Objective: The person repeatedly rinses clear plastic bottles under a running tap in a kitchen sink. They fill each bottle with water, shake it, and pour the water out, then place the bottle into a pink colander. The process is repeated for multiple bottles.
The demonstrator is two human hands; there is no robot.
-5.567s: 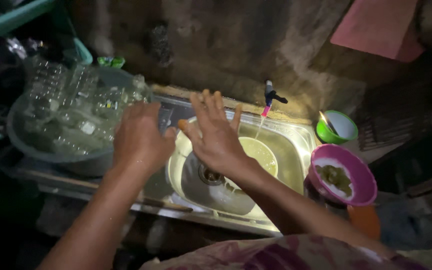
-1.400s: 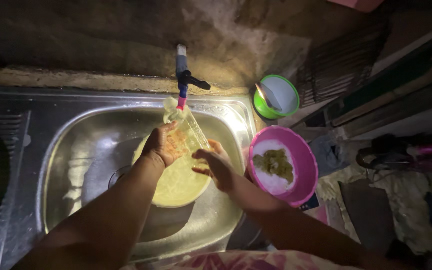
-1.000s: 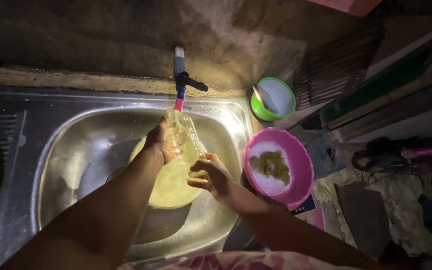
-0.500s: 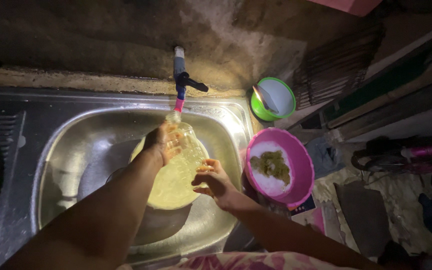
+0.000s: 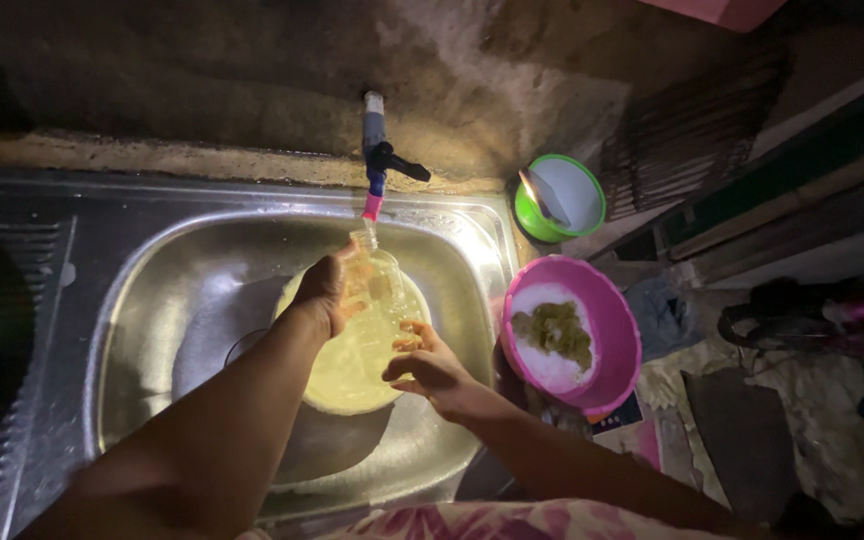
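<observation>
The steel sink (image 5: 132,300) holds a pale round basin (image 5: 352,370), and beside its right edge stand a pink bowl (image 5: 612,330) and a green bowl (image 5: 527,215).

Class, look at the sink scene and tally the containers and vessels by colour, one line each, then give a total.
Pink bowl beside the sink: 1
Green tub by the wall: 1
Yellowish basin in the sink: 1
Clear bottle, held by the left hand under the tap: 1
Total: 4
</observation>
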